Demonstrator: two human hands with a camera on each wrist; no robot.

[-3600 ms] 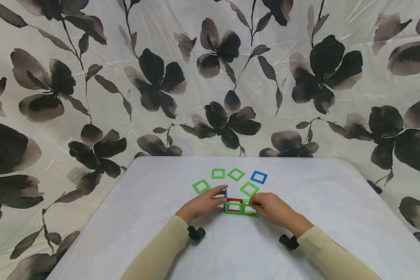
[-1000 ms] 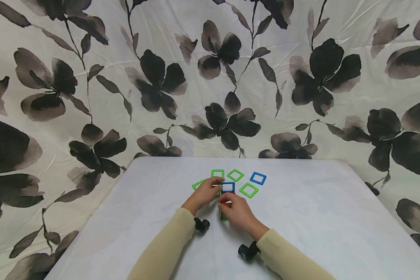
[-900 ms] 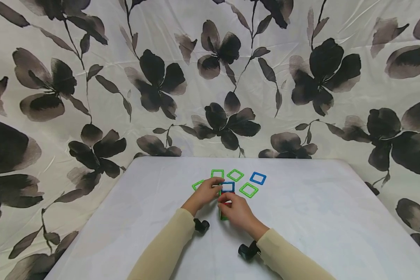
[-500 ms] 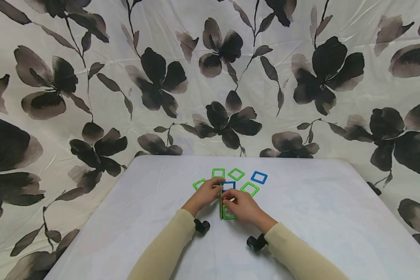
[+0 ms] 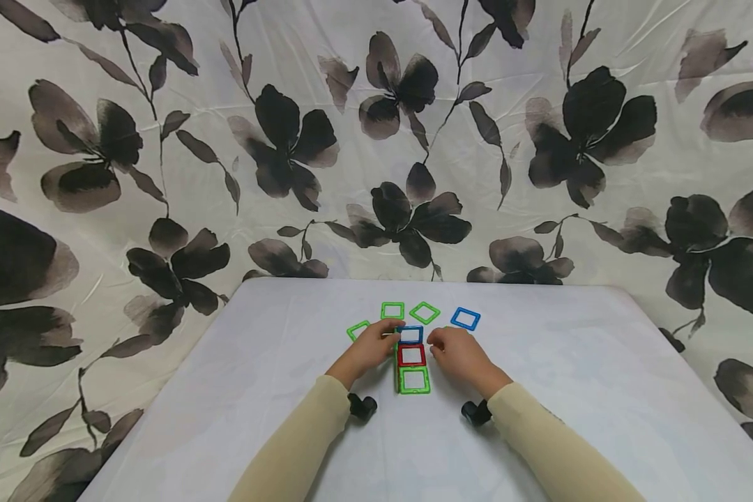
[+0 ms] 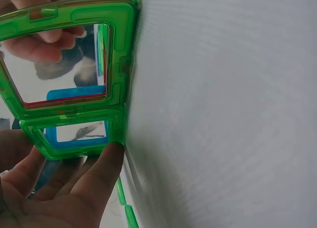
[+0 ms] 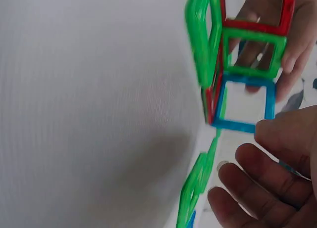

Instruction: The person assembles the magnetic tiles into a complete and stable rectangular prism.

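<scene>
Now, tile structure (image 5: 413,367): translucent plastic open square frames in green, red and blue, joined, standing on the white-covered counter (image 5: 577,362).
Left hand (image 5: 364,352): fingers touch the structure's left side at its far end; can't tell whether they pinch it.
Right hand (image 5: 464,357): fingers loosely bent, holding nothing, just right of the structure.
Loose tiles (image 5: 392,318): green square frames plus one blue frame (image 5: 463,325), beyond it.

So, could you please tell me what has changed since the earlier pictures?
The magnetic-tile structure has turned clockwise, from sideways to lengthwise. The right hand has drawn rightward, uncovering the red tile. The left hand stays against the structure; the loose blue tile stayed put.
</scene>
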